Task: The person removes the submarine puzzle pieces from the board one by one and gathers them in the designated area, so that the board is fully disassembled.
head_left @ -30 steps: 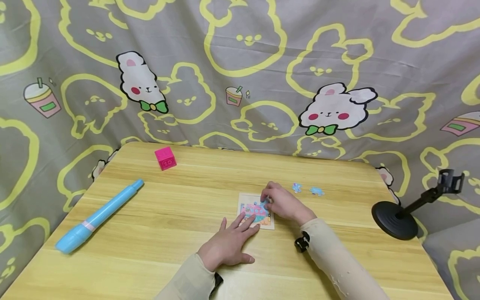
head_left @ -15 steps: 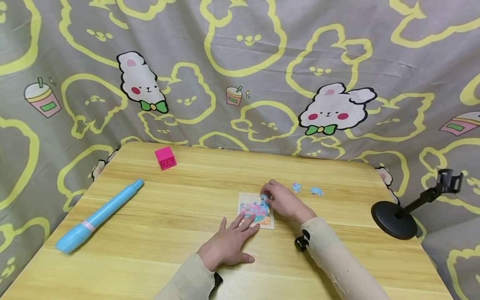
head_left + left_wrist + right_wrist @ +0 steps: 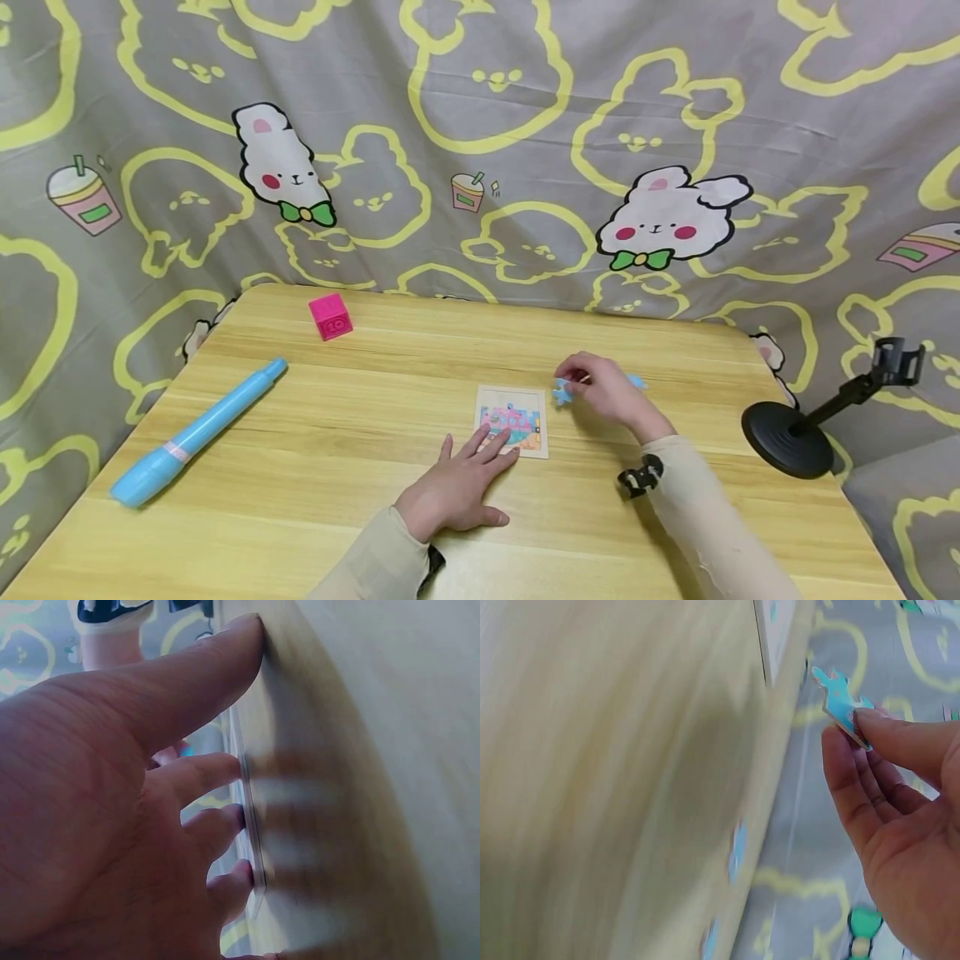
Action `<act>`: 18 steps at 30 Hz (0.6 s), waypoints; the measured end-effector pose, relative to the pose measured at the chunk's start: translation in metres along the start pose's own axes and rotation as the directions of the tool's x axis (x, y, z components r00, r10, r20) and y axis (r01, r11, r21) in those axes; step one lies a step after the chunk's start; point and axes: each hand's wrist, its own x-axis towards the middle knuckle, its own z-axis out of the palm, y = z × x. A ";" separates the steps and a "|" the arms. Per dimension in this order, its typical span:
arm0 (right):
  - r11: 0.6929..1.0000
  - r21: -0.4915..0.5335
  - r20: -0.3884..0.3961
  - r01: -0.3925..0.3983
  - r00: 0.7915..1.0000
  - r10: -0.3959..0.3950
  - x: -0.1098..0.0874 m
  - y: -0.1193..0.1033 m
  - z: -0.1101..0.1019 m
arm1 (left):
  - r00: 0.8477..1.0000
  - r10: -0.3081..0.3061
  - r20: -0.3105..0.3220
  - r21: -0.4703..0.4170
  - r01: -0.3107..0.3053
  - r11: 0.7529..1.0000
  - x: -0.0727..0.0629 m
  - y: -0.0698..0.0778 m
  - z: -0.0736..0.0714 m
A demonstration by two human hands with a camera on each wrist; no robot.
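Observation:
My left hand (image 3: 457, 492) lies with fingers spread, fingertips resting on the near edge of a small square jigsaw puzzle board (image 3: 546, 408). Pink, blue and orange pieces (image 3: 513, 421) fill the board's lower part, and its upper part shows bare backing. To the right of the board, my right hand (image 3: 603, 390) pinches a light-blue puzzle piece (image 3: 840, 701) between thumb and fingers, raised off the table. Two loose blue pieces lie on the table in the right wrist view, one nearer piece (image 3: 737, 851) and another piece (image 3: 709, 941). In the head view the hand covers one of them.
A long light-blue tube-shaped wand (image 3: 202, 429) lies at the left. A pink cube (image 3: 331, 317) sits at the back left. On the right stands a black round-based holder (image 3: 789, 440). A patterned curtain (image 3: 517, 183) hangs behind the wooden table (image 3: 300, 517).
My right hand has moved right, off the board's upper right corner, carrying the blue puzzle piece with it. The left hand has stayed in place.

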 end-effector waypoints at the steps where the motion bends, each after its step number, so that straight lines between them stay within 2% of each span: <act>1: 1.000 0.011 -0.014 -0.004 1.000 0.004 -0.003 0.005 -0.005 | 1.000 0.000 0.000 0.000 0.000 1.000 0.000 0.000 0.000; 6: 0.999 0.002 -0.077 -0.035 0.996 0.035 -0.020 0.029 -0.033 | 1.000 0.002 0.001 -0.004 -0.002 1.000 0.000 0.000 0.000; 10: 0.993 -0.044 -0.097 -0.106 0.990 0.102 -0.033 0.046 -0.052 | 1.000 0.001 0.000 -0.015 -0.001 1.000 -0.001 0.000 0.000; 14: 0.979 -0.065 -0.096 -0.193 0.978 0.186 -0.044 0.062 -0.069 | 1.000 0.002 0.001 -0.025 -0.002 1.000 -0.001 0.000 -0.001; 18: 0.965 -0.095 -0.074 -0.245 0.968 0.239 -0.053 0.081 -0.078 | 1.000 0.004 0.001 -0.024 -0.004 1.000 -0.001 0.000 -0.001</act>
